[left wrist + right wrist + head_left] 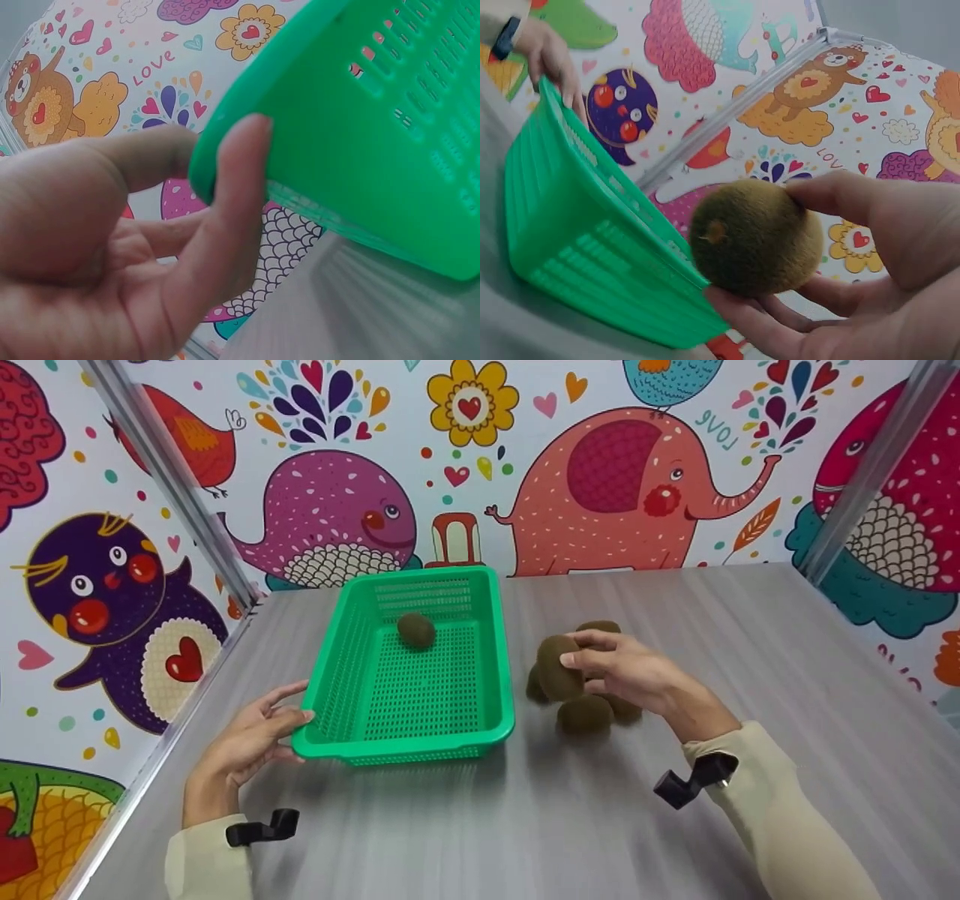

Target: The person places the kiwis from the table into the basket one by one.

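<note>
A green plastic basket point(411, 747) stands left of the middle of the table, with one kiwi point(416, 631) lying inside toward its far end. My left hand point(251, 739) grips the basket's near left corner; in the left wrist view, thumb and fingers point(244, 161) pinch the rim from both sides. Right of the basket, my right hand point(637, 671) holds a brown fuzzy kiwi point(754, 236) between thumb and fingers, above several other kiwis point(585, 715) on the table. Part of that pile is hidden behind the hand and the held kiwi.
The grey table point(450, 840) reaches back to a wall point(465, 487) printed with cartoon animals. Metal posts point(191, 502) rise at the left and right corners. Each wrist wears a black camera mount point(694, 780).
</note>
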